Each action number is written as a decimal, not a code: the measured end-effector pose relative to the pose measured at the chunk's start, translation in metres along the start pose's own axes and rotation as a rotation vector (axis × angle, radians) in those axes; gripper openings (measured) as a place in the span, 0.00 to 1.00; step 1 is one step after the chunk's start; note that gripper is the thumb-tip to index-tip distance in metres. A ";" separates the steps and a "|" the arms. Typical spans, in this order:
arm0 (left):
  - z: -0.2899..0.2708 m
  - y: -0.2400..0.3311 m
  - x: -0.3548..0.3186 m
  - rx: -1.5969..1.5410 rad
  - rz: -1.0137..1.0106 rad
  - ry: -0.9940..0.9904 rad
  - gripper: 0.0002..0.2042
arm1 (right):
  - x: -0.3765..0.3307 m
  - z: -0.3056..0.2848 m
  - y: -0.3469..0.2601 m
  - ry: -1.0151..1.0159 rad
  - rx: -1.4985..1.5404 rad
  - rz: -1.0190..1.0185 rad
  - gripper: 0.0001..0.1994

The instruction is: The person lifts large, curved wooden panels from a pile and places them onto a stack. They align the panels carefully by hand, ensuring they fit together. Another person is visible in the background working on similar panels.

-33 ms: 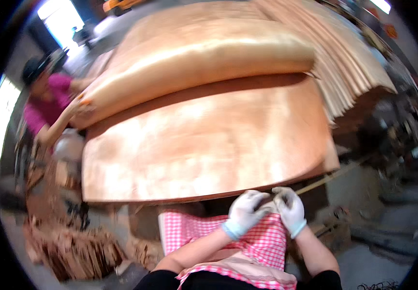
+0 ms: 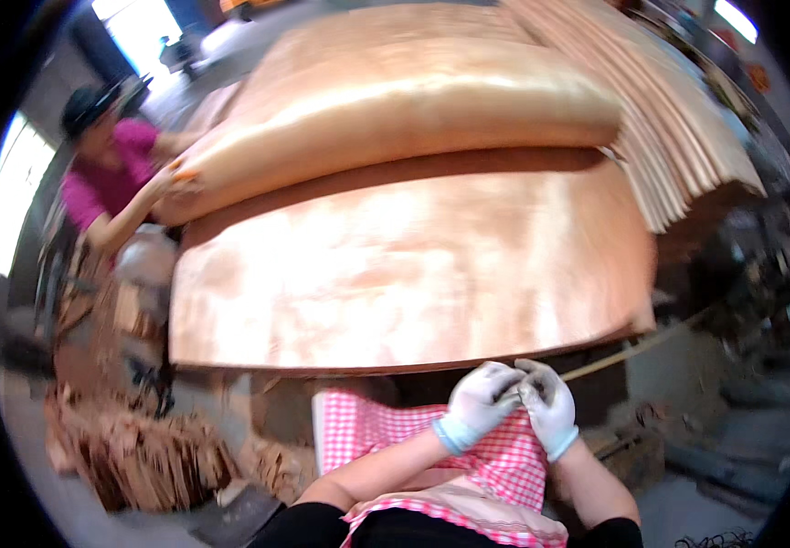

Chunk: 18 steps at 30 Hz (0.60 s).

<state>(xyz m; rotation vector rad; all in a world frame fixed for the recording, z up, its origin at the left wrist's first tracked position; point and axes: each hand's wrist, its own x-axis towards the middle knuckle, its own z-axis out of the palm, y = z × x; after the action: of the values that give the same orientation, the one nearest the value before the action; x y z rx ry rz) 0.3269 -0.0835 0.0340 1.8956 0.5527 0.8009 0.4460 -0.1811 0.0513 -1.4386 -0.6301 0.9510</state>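
Observation:
Both my hands wear white work gloves with pale blue cuffs and meet in front of my pink checked apron [image 2: 358, 434]. My left hand [image 2: 483, 399] is closed, its fingertips pressed toward the other glove. Curled in against it is my right hand [image 2: 548, 405], also closed. Whatever lies between the fingertips is too small or hidden to name. Just beyond them is the near edge of a stack of wood veneer sheets [image 2: 413, 283]. Across its far half, a veneer sheet [image 2: 395, 114] is folded back in a thick roll.
At the left, another person in a magenta shirt [image 2: 113, 183] has hands on the roll's end, with something orange by the fingers. Layered veneer sheets [image 2: 678, 155] hang at the far right. Veneer scraps [image 2: 139, 447] pile on the floor at the lower left.
My hands have come closer together, the left one's fingers now meeting the right's. The whole view has shifted slightly. The folded sheet looks the same.

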 end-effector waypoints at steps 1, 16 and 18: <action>-0.006 -0.010 -0.012 -0.012 0.006 0.039 0.10 | -0.006 0.020 0.002 -0.043 -0.036 -0.055 0.08; -0.461 -0.185 -0.196 0.531 -0.658 1.314 0.02 | 0.085 -0.019 -0.001 -0.282 -1.043 0.054 0.11; -0.520 -0.201 -0.217 0.623 -0.663 1.309 0.03 | 0.097 -0.076 0.000 -0.291 -1.090 0.078 0.09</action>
<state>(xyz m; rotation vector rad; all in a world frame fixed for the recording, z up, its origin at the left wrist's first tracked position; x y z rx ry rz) -0.2083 0.1709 -0.0470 1.2482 2.2852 1.4296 0.5593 -0.1403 0.0279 -2.2918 -1.4562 0.9108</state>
